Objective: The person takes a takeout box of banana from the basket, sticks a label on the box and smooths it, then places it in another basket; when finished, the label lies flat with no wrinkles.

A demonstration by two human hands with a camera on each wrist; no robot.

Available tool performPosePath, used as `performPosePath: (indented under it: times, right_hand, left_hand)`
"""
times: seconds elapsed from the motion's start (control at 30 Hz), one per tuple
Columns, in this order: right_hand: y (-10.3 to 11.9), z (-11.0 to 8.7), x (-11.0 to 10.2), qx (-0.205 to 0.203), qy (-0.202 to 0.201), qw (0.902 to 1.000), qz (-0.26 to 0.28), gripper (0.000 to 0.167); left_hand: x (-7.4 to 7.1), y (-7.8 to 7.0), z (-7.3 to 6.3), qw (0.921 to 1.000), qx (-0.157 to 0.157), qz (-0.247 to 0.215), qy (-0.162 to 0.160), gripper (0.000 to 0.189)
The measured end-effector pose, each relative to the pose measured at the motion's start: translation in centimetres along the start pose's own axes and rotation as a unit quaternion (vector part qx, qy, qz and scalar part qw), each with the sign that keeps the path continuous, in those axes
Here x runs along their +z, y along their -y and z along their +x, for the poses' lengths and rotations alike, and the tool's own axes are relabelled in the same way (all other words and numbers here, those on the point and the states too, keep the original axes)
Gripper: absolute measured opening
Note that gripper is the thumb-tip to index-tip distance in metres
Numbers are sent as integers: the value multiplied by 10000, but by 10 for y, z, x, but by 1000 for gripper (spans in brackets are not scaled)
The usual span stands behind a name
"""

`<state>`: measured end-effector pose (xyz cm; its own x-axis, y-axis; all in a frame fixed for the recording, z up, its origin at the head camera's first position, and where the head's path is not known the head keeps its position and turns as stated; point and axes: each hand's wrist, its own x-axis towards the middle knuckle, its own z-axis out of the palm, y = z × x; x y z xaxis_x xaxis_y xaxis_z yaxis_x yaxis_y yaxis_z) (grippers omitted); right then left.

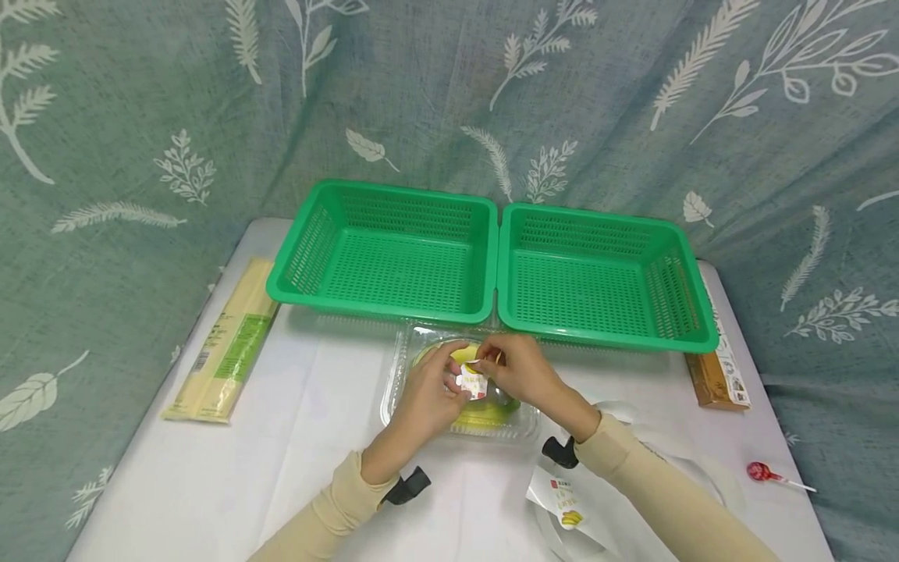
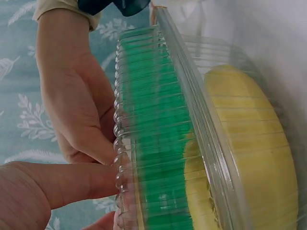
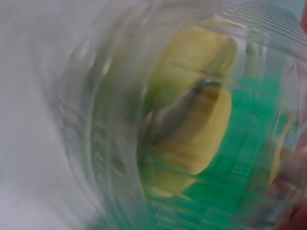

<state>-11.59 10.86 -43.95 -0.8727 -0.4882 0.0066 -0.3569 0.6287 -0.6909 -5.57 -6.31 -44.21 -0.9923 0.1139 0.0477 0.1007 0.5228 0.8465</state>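
Observation:
A clear plastic clamshell box [image 1: 389, 406] stands before me, its lid closed over yellow fruit [image 1: 485, 416] that looks like bananas. On top is a white label [image 1: 474, 384] with print and a yellow fruit picture. My right hand [image 1: 521, 367] pinches the label's upper edge between thumb and finger. From the other side my left hand [image 1: 427, 394] reaches over the lid, its thumb and fingers spread around the label's left edge. In the left wrist view the left thumb [image 2: 79, 184] points straight at the lid. The right wrist view is blurred; fruit [image 3: 192, 139] shows through the plastic.
Two green baskets [image 1: 382, 308] [image 1: 604, 336] stand side by side behind the box. A yellow noodle-like packet [image 1: 228, 343] lies left. On the right are a brown box [image 1: 716, 378], a lollipop [image 1: 758, 471], and a label strip [image 1: 562, 499] under the right forearm.

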Motion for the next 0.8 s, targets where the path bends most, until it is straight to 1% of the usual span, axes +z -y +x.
performPosePath:
  times: [0.2,0.37,0.47,0.6,0.7,0.8]
  right_hand:
    - [2,0,2,-20,-29,9999,-101,5]
    - [2,-1,2,27,-60,9999,-136,3]
    - [1,-2,1,30,-72,9998,-169,3]
    - [0,-1,0,30,-87,9998,-196,4]
    - [1,0,0,49,-41,9998,-205,4]
    - [1,0,0,65,56,9997,-241,4]
  left_hand:
    - [4,2,0,9995,132,288,-74,66]
    - [5,1,1,9991,136,399,-59,60]
    - [5,-1,2,9993,109,353,48,57]
    - [-1,-4,4,9986,131,387,341,57]
    - [-8,-7,1,9969,271,585,447,50]
    - [-11,-7,-7,9929,561,923,497,37]
